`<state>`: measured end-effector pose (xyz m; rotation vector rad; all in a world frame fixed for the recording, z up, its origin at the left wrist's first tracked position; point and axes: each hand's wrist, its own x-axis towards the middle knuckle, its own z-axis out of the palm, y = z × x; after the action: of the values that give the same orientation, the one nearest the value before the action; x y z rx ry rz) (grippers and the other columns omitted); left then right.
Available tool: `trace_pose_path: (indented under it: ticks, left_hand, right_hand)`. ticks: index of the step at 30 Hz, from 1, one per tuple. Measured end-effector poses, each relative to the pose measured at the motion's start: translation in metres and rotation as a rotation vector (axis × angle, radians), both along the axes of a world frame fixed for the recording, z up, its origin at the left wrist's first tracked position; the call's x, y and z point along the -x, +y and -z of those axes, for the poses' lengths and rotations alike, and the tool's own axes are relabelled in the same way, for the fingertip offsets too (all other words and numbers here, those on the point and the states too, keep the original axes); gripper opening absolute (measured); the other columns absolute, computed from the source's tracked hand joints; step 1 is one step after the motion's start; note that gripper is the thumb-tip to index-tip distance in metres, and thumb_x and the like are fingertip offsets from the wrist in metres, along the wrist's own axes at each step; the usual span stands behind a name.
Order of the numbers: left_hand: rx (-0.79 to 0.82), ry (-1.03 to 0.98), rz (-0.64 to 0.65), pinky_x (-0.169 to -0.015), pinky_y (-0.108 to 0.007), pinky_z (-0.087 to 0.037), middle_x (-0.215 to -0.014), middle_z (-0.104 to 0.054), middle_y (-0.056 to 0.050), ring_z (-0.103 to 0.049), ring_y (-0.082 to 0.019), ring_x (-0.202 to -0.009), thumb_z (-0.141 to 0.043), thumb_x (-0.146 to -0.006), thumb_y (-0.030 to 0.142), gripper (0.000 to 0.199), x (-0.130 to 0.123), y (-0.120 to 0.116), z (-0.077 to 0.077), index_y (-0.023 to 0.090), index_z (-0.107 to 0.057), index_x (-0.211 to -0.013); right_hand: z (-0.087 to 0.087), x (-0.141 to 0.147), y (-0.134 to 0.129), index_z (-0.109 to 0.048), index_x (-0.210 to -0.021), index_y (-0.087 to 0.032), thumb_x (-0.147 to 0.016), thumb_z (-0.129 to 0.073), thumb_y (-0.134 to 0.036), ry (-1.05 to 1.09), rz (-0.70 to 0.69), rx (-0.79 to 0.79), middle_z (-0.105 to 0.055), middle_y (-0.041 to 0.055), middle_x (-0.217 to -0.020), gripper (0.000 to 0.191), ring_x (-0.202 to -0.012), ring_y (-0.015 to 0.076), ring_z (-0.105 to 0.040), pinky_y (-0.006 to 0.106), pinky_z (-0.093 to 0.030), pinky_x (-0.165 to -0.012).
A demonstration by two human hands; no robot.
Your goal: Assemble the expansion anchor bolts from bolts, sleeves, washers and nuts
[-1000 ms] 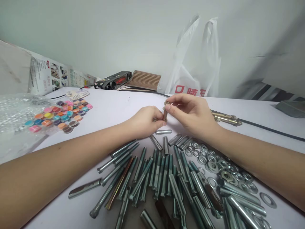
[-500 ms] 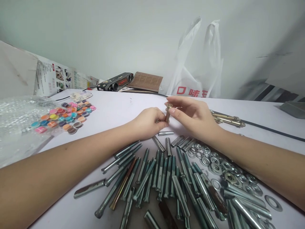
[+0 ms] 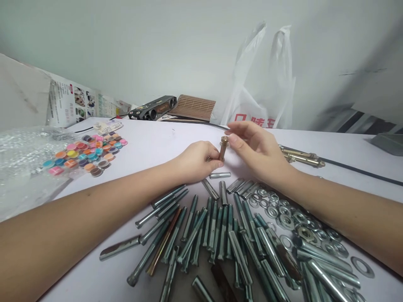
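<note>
My left hand (image 3: 201,161) is closed round the lower part of a brass-coloured expansion bolt (image 3: 223,151), which stands nearly upright with a nut at its top. My right hand (image 3: 255,147) hovers just right of that nut, thumb and fingers apart; whether the thumb tip brushes the nut I cannot tell. Below both hands, loose silver sleeves (image 3: 223,193) lie in front of a spread of greenish steel bolts (image 3: 217,230). A heap of washers and nuts (image 3: 285,220) lies under my right forearm. Brass-coloured assembled bolts (image 3: 299,156) rest beyond my right wrist.
Colourful small discs (image 3: 91,153) and clear bubble wrap (image 3: 28,159) occupy the table's left side. Along the back are a black box (image 3: 154,108), a slatted brown mat (image 3: 195,108) and a white plastic bag (image 3: 258,92). A black cable (image 3: 362,171) runs off to the right.
My right hand has moved slightly right and up off the top of the bolt, and its fingers have parted from the nut. My left hand still holds the bolt in place.
</note>
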<state>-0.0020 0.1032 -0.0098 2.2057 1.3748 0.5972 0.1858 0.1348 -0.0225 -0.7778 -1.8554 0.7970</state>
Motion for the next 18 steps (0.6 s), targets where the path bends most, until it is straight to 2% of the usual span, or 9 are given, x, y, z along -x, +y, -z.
trace_pose_path:
  ticks: [2, 3, 6, 8, 10, 12, 14, 16, 18]
  left_hand:
    - [-0.005, 0.004, 0.002, -0.083, -0.028, -0.049, -0.081, -0.069, -0.003, -0.061, -0.014, -0.079, -0.06, -0.086, 0.023, 0.024, 0.001, 0.0, 0.001, 0.014, -0.067, -0.066]
    - [-0.01, 0.008, 0.0, -0.084, -0.028, -0.049, -0.082, -0.07, -0.003, -0.062, -0.015, -0.08, -0.06, -0.086, 0.024, 0.024, 0.001, 0.0, 0.001, 0.014, -0.068, -0.066]
    - [0.0, 0.024, -0.016, -0.088, -0.03, -0.049, -0.089, -0.072, -0.004, -0.064, -0.017, -0.088, -0.06, -0.088, 0.025, 0.023, 0.001, 0.001, 0.0, 0.014, -0.071, -0.071]
    - [0.022, 0.036, -0.022, -0.09, -0.032, -0.048, -0.092, -0.073, -0.005, -0.065, -0.018, -0.092, -0.06, -0.089, 0.027, 0.023, 0.001, 0.001, 0.0, 0.014, -0.072, -0.074]
    - [0.031, 0.042, -0.023, -0.091, -0.033, -0.048, -0.092, -0.072, -0.005, -0.065, -0.019, -0.091, -0.059, -0.089, 0.027, 0.024, 0.0, 0.001, 0.0, 0.014, -0.072, -0.074]
    - [0.026, 0.037, -0.022, -0.09, -0.033, -0.048, -0.09, -0.072, -0.005, -0.065, -0.018, -0.089, -0.059, -0.089, 0.028, 0.026, 0.0, 0.001, 0.0, 0.014, -0.07, -0.071]
    - [0.018, 0.028, -0.016, -0.091, -0.032, -0.048, -0.091, -0.072, -0.005, -0.065, -0.018, -0.089, -0.059, -0.089, 0.027, 0.026, 0.0, 0.0, 0.0, 0.014, -0.07, -0.07]
    - [0.02, 0.024, -0.017, -0.092, -0.032, -0.048, -0.093, -0.072, -0.005, -0.065, -0.018, -0.092, -0.059, -0.089, 0.025, 0.024, 0.0, 0.0, -0.001, 0.014, -0.071, -0.072]
    - [0.034, 0.03, -0.025, -0.092, -0.033, -0.047, -0.092, -0.072, -0.005, -0.065, -0.018, -0.092, -0.06, -0.089, 0.026, 0.023, 0.0, -0.001, -0.002, 0.014, -0.071, -0.072]
  right_hand:
    - [-0.001, -0.003, -0.002, -0.069, -0.126, -0.022, -0.096, -0.059, -0.059, -0.031, -0.04, -0.045, -0.067, 0.0106, -0.133, 0.049, -0.124, 0.0246, -0.062, 0.043, -0.053, -0.099]
    - [-0.002, -0.005, -0.002, -0.073, -0.12, -0.024, -0.099, -0.054, -0.058, -0.024, -0.05, -0.046, -0.066, 0.0087, -0.135, 0.045, -0.127, 0.0244, -0.061, 0.044, -0.051, -0.102]
    - [-0.002, -0.01, -0.001, -0.075, -0.071, -0.023, -0.101, -0.053, -0.054, 0.126, 0.033, -0.025, -0.075, 0.0059, -0.1, 0.049, -0.116, 0.0225, -0.066, 0.043, -0.049, -0.105]
    - [-0.001, -0.011, 0.001, -0.07, -0.063, -0.023, -0.101, -0.055, -0.049, 0.218, 0.13, -0.034, -0.072, 0.0047, -0.081, 0.049, -0.102, 0.0208, -0.068, 0.041, -0.051, -0.1]
    - [0.001, -0.011, 0.003, -0.078, -0.087, -0.024, -0.1, -0.056, -0.049, 0.209, 0.114, -0.011, -0.074, 0.0046, -0.097, 0.036, -0.103, 0.0211, -0.067, 0.041, -0.052, -0.096]
    - [0.003, -0.01, 0.005, -0.075, -0.119, -0.027, -0.099, -0.054, -0.057, 0.113, 0.019, 0.054, -0.068, 0.0048, -0.132, 0.042, -0.118, 0.0235, -0.063, 0.044, -0.051, -0.1]
    - [0.003, -0.01, 0.004, -0.076, -0.119, -0.027, -0.099, -0.05, -0.064, 0.043, -0.044, 0.102, -0.062, 0.0041, -0.143, 0.05, -0.127, 0.0257, -0.059, 0.047, -0.045, -0.109]
    - [0.001, -0.011, 0.002, -0.08, -0.089, -0.025, -0.1, -0.049, -0.062, 0.128, 0.014, 0.062, -0.074, 0.0061, -0.109, 0.049, -0.118, 0.0259, -0.063, 0.047, -0.04, -0.114]
    - [0.0, -0.012, 0.0, -0.066, -0.056, -0.026, -0.101, -0.05, -0.051, 0.276, 0.113, -0.007, -0.06, 0.0052, -0.061, 0.053, -0.098, 0.0254, -0.067, 0.045, -0.043, -0.108]
